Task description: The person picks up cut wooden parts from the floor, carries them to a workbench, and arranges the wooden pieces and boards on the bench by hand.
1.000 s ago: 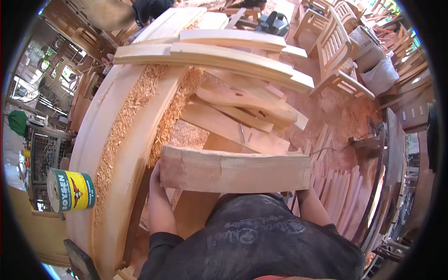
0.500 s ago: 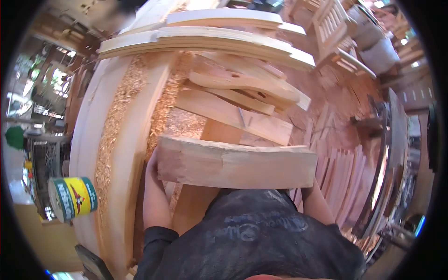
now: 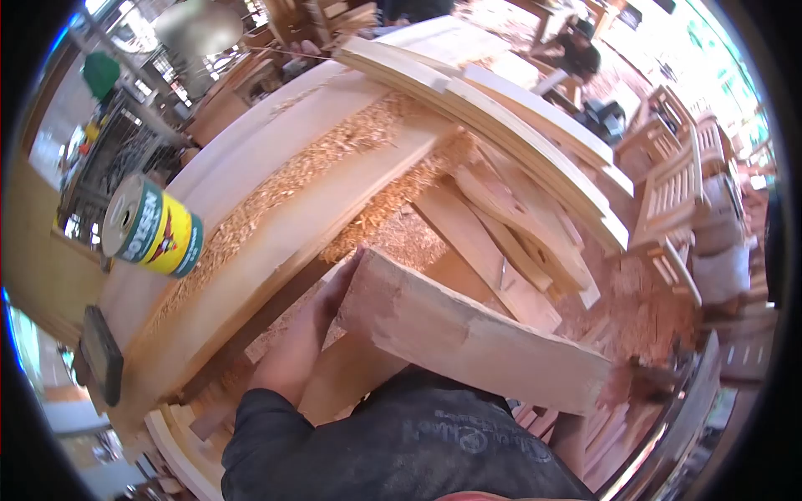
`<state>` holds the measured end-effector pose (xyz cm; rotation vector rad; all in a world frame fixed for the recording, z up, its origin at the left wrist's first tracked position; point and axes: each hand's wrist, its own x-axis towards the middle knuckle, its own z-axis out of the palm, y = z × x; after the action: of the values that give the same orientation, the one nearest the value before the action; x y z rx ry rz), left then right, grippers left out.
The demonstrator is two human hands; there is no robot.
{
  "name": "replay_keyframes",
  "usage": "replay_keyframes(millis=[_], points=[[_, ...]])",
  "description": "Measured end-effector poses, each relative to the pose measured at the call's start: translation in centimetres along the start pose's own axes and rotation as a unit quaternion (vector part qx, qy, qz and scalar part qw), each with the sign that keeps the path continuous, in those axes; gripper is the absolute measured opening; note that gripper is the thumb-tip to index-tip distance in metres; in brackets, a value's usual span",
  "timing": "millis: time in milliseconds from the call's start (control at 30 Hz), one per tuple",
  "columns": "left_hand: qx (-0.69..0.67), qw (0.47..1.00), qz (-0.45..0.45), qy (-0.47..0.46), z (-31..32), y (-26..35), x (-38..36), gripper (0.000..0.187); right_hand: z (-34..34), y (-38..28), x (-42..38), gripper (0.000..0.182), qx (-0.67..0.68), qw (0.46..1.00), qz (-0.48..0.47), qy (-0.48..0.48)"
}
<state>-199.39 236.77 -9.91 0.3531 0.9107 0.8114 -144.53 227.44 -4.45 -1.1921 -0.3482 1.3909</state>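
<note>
A wide, slightly curved wooden board (image 3: 468, 330) is held up in front of my chest, slanting down to the right. Its near face is rough and blotchy, darker at the left end. My left hand (image 3: 349, 269) grips that left end, with most of its fingers behind the wood. On the other side, my right forearm (image 3: 571, 436) reaches up to the lower right end. The board hides the right hand itself. Just beyond lie shaped wooden pieces (image 3: 522, 221) and a flat plank (image 3: 451, 219) with a small metal tool (image 3: 503, 273) on it.
A workbench of thick planks (image 3: 309, 213) carries wood shavings (image 3: 288, 184), a paint can (image 3: 154, 225) and a dark flat block (image 3: 102, 355). Long boards (image 3: 493, 125) are stacked across its far end. Wooden chairs (image 3: 672, 196) stand at right; another person (image 3: 576, 54) is far back.
The view has turned, so the bench now runs diagonally. The board, level before, now slants with its right end lower; both arms still reach to its ends.
</note>
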Motion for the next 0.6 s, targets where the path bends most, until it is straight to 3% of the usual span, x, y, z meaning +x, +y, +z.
replay_keyframes(millis=[133, 233, 267, 367, 600], points=[[-0.069, 0.994, 0.026, 0.08, -2.1, -2.5, -5.3, 0.092, 4.5, -2.6, 2.5, 0.064, -0.055, 0.996, -0.006, -0.067], [-0.061, 0.983, 0.156, 0.072, -2.8, -4.5, -11.0, 0.094, 9.2, -3.1, 4.2, 0.064, -0.087, 0.987, 0.0, -0.134], [-0.078, 0.973, 0.182, 0.117, -0.8, -4.3, -13.9, 0.09, 11.1, -2.9, 4.6, 0.065, -0.095, 0.983, 0.003, -0.154], [-0.196, 0.94, 0.157, 0.23, -3.1, -8.5, -19.2, 0.082, 17.3, -1.8, 5.9, 0.065, -0.115, 0.968, 0.024, -0.22], [-0.292, 0.839, 0.301, 0.347, -2.0, -14.1, -28.1, 0.08, 35.1, 3.8, 6.9, 0.067, -0.148, 0.91, 0.095, -0.374]])
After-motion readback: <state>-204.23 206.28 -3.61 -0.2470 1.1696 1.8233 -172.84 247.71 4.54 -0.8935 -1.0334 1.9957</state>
